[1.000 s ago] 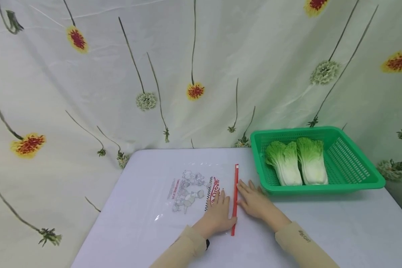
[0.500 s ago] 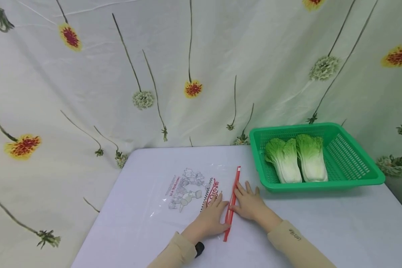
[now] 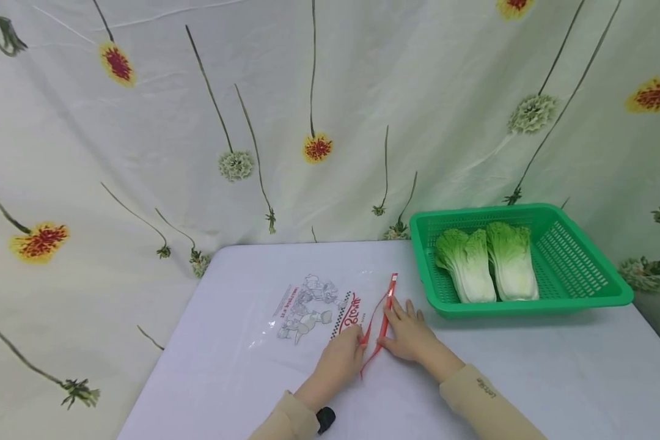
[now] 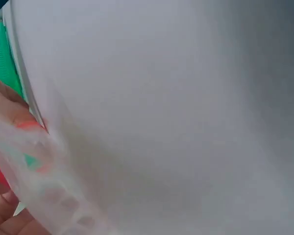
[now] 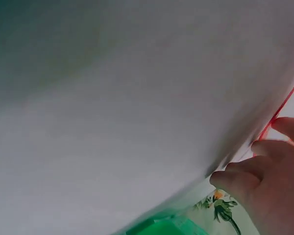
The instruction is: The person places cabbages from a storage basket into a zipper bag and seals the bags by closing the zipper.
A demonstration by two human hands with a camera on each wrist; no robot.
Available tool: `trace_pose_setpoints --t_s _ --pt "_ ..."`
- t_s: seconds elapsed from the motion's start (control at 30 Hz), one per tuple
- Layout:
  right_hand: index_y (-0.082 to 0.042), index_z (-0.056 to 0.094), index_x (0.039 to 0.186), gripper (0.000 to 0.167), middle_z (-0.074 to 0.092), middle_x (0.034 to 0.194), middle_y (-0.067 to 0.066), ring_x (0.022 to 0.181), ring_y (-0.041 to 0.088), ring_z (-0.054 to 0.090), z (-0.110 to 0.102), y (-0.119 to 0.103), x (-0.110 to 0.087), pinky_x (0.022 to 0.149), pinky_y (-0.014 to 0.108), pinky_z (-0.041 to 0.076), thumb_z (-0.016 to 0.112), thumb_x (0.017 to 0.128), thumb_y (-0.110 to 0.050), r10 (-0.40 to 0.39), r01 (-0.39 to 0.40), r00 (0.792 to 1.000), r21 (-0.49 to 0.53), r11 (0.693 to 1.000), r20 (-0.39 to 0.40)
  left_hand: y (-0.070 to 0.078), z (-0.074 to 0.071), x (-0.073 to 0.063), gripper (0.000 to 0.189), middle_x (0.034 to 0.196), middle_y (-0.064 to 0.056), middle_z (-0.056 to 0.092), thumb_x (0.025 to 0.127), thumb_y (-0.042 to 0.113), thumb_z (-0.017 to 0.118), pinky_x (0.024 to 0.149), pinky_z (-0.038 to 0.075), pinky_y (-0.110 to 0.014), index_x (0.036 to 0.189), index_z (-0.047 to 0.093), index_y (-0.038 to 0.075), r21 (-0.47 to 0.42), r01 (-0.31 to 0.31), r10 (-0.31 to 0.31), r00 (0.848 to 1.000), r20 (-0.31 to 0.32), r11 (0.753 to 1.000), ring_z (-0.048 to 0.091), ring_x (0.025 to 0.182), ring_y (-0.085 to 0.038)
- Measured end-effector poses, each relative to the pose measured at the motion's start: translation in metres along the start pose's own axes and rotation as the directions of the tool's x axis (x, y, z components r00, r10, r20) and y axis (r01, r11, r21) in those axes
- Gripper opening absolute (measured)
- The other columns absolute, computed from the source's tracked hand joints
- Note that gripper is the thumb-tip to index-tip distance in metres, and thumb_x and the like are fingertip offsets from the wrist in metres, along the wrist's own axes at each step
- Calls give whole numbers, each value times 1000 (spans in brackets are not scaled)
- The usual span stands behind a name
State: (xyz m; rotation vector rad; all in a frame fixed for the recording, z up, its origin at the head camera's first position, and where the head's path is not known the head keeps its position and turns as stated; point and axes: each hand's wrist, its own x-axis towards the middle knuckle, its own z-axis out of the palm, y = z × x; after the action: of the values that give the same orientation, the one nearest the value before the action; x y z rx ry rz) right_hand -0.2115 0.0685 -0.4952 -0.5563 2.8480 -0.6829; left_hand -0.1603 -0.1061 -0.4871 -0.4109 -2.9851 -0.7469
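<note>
A clear plastic bag (image 3: pixel 308 318) with cartoon figures and red lettering lies flat on the table. Its red-edged mouth (image 3: pixel 392 287) points right, and the two red edges are parted in the middle. My left hand (image 3: pixel 338 357) pinches one edge between thumb and fingers, lifting it a little; in the left wrist view the raised film (image 4: pixel 44 181) hangs from that hand. Across the gap, my right hand (image 3: pixel 409 336) rests its extended fingertips and thumb on the other edge. The right wrist view catches those fingers (image 5: pixel 269 147) at the red line.
A green plastic basket (image 3: pixel 577 299) at the back right of the white table (image 3: pixel 236 269) holds two Chinese cabbages (image 3: pixel 469 269), just beyond my right hand. Behind the table hangs a flowered cloth (image 3: pixel 363 91).
My left hand has gone from resting flat on the bag to pinching its red edge. That edge has moved left, away from the other one. My right hand shifted slightly left onto the edge.
</note>
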Motion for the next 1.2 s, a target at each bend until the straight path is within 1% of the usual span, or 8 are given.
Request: trace_pose_setpoints --t_s 0.1,0.27,0.4,0.5,0.6,0.83,1.07,1.2 --pt "6 43 144 66 31 154 31 140 59 23 -1 -2 0 110 70 25 66 92 -29 -8 12 998 71 997 -57 4 -6 -5 9 84 -3 63 96 12 61 59 46 -27 102 57 9 -10 11 -11 998 -58 1000 50 65 -10" --pt "6 46 142 60 37 149 34 137 54 36 -4 -10 4 106 64 37 67 92 -21 -13 63 977 229 971 -213 7 -22 -12 14 97 -11 70 95 8 61 66 54 -31 109 58 5 -36 -70 62 977 -204 997 62 75 -16" --pt "4 46 143 61 50 141 27 126 42 54 -9 -19 7 100 51 49 71 89 -14 40 89 950 393 915 -308 9 -36 -17 16 102 -12 71 94 5 62 72 56 -35 110 58 4 -68 -124 98 949 -300 990 66 83 -20" --pt "1 51 140 57 57 132 21 106 34 67 -16 -27 8 83 36 58 72 87 -6 106 94 931 513 853 -348 9 -42 -18 17 103 -12 72 94 4 62 77 57 -38 110 57 5 -107 -129 84 933 -351 986 69 90 -22" --pt "-2 57 136 53 61 127 18 86 25 71 -23 -34 8 63 23 55 72 85 -1 151 99 919 583 806 -365 8 -47 -19 16 102 -12 72 93 2 62 86 56 -44 108 56 4 -166 -137 61 915 -400 977 69 99 -25" --pt "-7 62 132 50 71 112 14 73 18 68 -34 -44 3 51 18 40 75 84 -3 227 97 894 662 743 -386 12 -57 -21 13 112 -13 68 93 0 62 94 54 -44 104 55 3 -288 -105 -37 894 -447 952 67 109 -28" --pt "-7 64 128 42 73 112 10 82 18 72 -47 -57 3 57 16 48 73 87 -5 200 185 866 666 722 -458 25 -75 -18 19 95 -8 66 86 -2 69 72 56 -31 103 61 4 -159 -62 -27 864 -503 985 62 88 -19" --pt "-5 66 125 38 73 110 10 83 22 72 -61 -66 2 65 15 54 71 88 -2 136 290 831 629 722 -539 31 -88 -14 24 89 -7 65 85 -4 69 57 51 -21 106 61 5 -48 -107 63 836 -545 993 61 70 -13"
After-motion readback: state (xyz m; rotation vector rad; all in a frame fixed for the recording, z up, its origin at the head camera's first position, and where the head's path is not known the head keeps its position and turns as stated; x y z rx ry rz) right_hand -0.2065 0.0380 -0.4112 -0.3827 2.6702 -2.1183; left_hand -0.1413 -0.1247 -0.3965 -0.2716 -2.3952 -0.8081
